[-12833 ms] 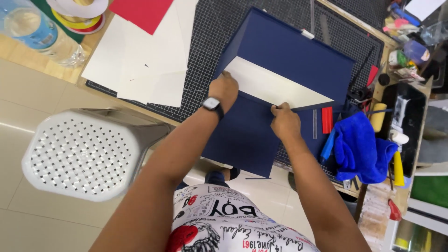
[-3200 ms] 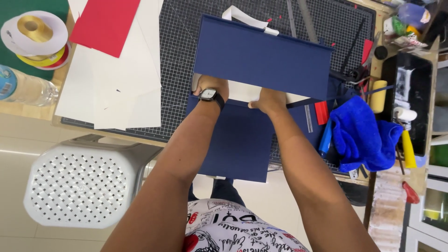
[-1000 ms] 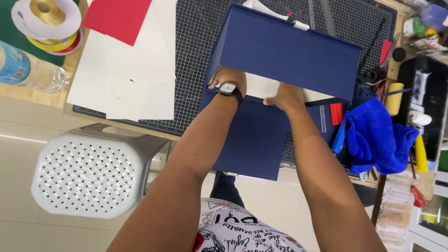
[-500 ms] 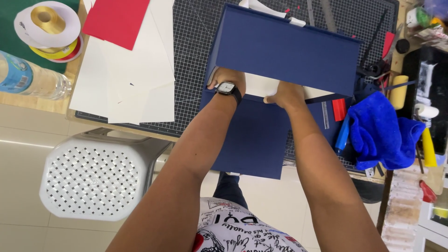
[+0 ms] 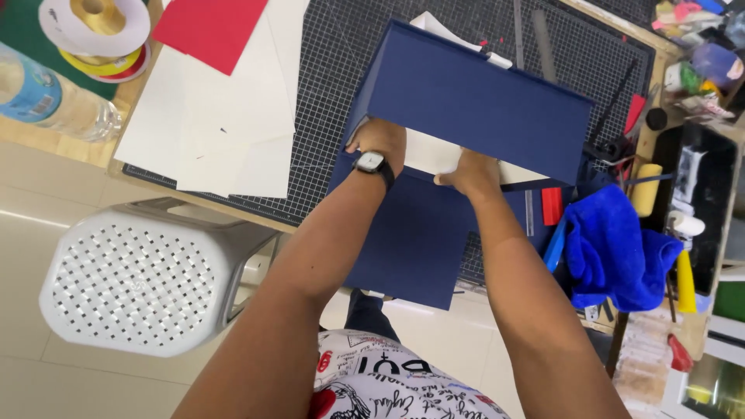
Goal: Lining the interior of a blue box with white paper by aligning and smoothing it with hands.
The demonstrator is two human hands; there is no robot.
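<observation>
Nearest to the camera are the two bare forearms, which reach forward from the body over the edge of the surface (image 5: 194,203). Just past the edge, a flat blue flap (image 5: 415,240) of the box hangs partly over the floor, toward the person. Left of it, below the surface, stands a white stool (image 5: 132,279).

The left hand (image 5: 378,141), with a watch (image 5: 371,163) on the wrist, and the right hand (image 5: 469,172) are both at the fold where the flap meets the raised blue box wall (image 5: 473,105). They press on the white inner lining (image 5: 431,157) there. The left grip looks curled, fingers pressed down together; the right grip is also bent, with the fingertips hidden under the wall, so I cannot tell whether it pinches anything. The box lies directly ahead of both hands. Its long axis runs left to right, slightly tilted down to the right, and each hand is equally near to it.

The box rests on a black cutting mat (image 5: 326,70). To the right, just beside the flap, is a blue cloth (image 5: 613,248), with a red cutter (image 5: 551,206) between them; these stand closest to the right hand. To the left, well apart, lie white sheets (image 5: 209,132) and a red sheet (image 5: 209,27). Farther left are tape rolls (image 5: 97,31) and a bottle (image 5: 46,97).
</observation>
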